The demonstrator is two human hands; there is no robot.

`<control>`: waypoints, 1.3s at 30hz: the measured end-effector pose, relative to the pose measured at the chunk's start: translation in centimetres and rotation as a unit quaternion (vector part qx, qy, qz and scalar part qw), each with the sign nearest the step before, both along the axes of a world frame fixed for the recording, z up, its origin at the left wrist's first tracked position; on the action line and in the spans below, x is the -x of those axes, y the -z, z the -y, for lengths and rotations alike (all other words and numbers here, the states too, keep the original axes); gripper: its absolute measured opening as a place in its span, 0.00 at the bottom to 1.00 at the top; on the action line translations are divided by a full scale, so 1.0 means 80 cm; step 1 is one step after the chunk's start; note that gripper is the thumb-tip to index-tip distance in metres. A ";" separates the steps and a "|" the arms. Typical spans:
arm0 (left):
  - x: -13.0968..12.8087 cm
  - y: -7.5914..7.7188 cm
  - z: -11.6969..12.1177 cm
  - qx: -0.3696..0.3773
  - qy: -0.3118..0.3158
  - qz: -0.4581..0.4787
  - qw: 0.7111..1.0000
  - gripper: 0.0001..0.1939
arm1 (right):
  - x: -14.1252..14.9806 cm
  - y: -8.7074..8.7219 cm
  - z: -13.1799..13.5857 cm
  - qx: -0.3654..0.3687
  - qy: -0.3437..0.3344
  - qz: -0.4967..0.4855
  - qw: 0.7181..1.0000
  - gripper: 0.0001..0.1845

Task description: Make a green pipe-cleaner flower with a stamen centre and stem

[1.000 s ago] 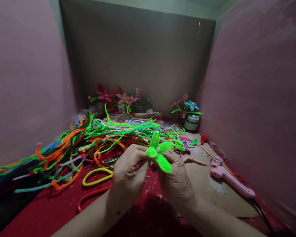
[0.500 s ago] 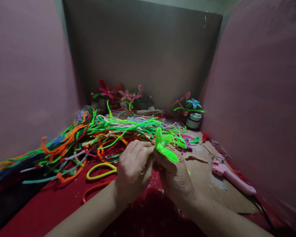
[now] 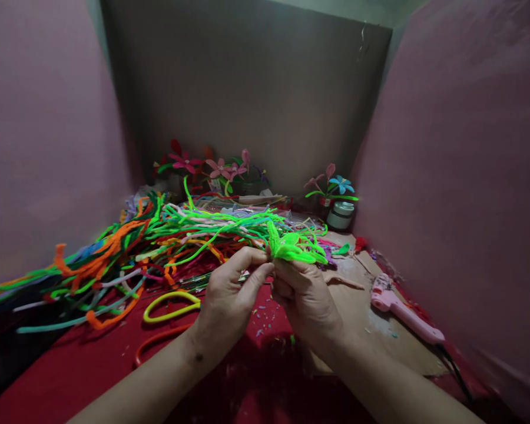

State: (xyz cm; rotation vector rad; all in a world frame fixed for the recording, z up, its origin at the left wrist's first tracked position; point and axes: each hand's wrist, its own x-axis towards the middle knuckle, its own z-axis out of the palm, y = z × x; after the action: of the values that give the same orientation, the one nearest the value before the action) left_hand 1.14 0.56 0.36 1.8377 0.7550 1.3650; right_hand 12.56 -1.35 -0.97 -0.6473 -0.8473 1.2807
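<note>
A bright green pipe-cleaner flower (image 3: 294,250) with several long petals rises above my two hands, near the middle of the head view. My right hand (image 3: 307,297) is closed around its base, with the petals spreading over the thumb and fingers. Thumb and forefinger of my left hand (image 3: 236,288) are pinched together at the flower's near left side. What lies between those left fingertips is too small to make out. A large heap of loose pipe cleaners (image 3: 221,227), mostly green, sits just beyond my hands.
Scissors with yellow and orange handles (image 3: 172,318) lie left on the red cloth (image 3: 88,371). At right, a pink glue gun (image 3: 406,315) rests by a brown board (image 3: 380,341). Finished flowers (image 3: 221,168) and a lidded jar (image 3: 341,215) stand along the back wall.
My left hand has turned and loosened from a fist into a pinch. The green flower has tilted, its petals now spread more toward the right. The whole view has shifted slightly.
</note>
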 end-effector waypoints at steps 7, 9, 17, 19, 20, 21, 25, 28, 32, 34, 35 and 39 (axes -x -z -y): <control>-0.001 -0.004 -0.010 0.267 0.095 0.193 0.939 0.08 | -0.016 0.001 -0.004 -0.015 -0.049 0.024 0.998 0.18; -0.001 -0.005 -0.013 0.324 0.132 0.212 0.913 0.10 | -0.023 0.002 -0.006 -0.013 -0.073 0.034 0.997 0.19; 0.001 -0.004 -0.012 0.377 0.254 0.147 0.879 0.11 | -0.051 0.007 -0.013 0.041 -0.193 0.101 0.975 0.15; 0.001 -0.004 -0.009 0.361 0.270 0.129 0.883 0.10 | -0.056 0.006 -0.014 0.033 -0.225 0.110 0.967 0.13; 0.002 -0.005 -0.008 0.356 0.278 0.122 0.884 0.09 | -0.058 0.005 -0.014 0.029 -0.236 0.114 0.965 0.12; 0.002 -0.005 -0.007 0.350 0.288 0.114 0.884 0.09 | -0.059 0.004 -0.014 0.027 -0.244 0.119 0.962 0.13; 0.003 -0.008 -0.003 0.338 0.298 0.079 0.889 0.04 | -0.060 0.001 -0.015 0.039 -0.258 0.133 0.956 0.14; 0.003 -0.012 -0.001 0.327 0.293 0.046 0.897 0.05 | -0.062 0.001 -0.016 0.062 -0.271 0.112 0.954 0.17; 0.003 -0.016 0.002 0.299 0.273 0.012 0.914 0.11 | -0.062 0.006 -0.019 0.068 -0.295 0.085 0.949 0.19; 0.003 -0.016 0.003 0.282 0.244 0.015 0.928 0.11 | -0.059 0.008 -0.019 0.058 -0.293 0.073 0.951 0.20; 0.003 -0.015 0.003 0.274 0.233 0.019 0.933 0.11 | -0.057 0.008 -0.019 0.053 -0.287 0.067 0.954 0.20; 0.002 -0.009 -0.002 0.258 0.207 0.053 0.942 0.11 | -0.044 0.004 -0.015 0.048 -0.244 0.057 0.967 0.14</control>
State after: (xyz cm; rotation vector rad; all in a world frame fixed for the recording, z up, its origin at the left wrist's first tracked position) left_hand 0.95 0.71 1.12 1.3905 0.5606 0.8794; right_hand 16.11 -0.15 -1.27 -0.6137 -1.0877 1.7497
